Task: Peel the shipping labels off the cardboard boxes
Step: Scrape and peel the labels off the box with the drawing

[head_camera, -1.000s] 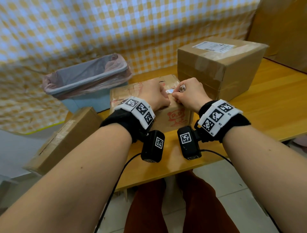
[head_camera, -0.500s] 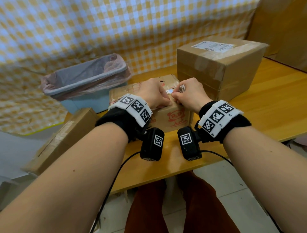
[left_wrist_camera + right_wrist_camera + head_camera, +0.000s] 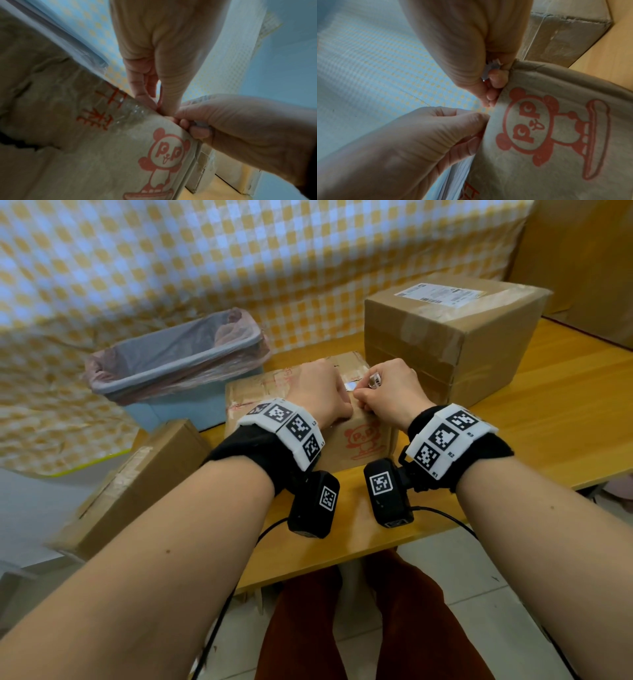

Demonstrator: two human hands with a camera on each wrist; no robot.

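A small cardboard box (image 3: 363, 440) with a red panda print stands mid-table. Both hands sit on its top front edge. My left hand (image 3: 337, 395) has its fingers curled over the top and its thumb on the front face, gripping that edge (image 3: 159, 106). My right hand (image 3: 373, 395) pinches a crumpled white scrap of label (image 3: 375, 379), seen between its thumb and fingers in the right wrist view (image 3: 493, 65). A sliver of label (image 3: 350, 386) shows between the hands. Behind stands a large taped box (image 3: 445, 344) with a white shipping label (image 3: 442, 294) on its top.
A light blue waste bin (image 3: 178, 364) lined with a pink bag stands left of the wooden table (image 3: 548, 405). A third cardboard box (image 3: 130, 484) leans off the table's left corner. Checked cloth hangs behind. The person's legs are below the front edge.
Hardly anything: both hands stay on the small box's top edge, and the left wrist has only wavered a little sideways.
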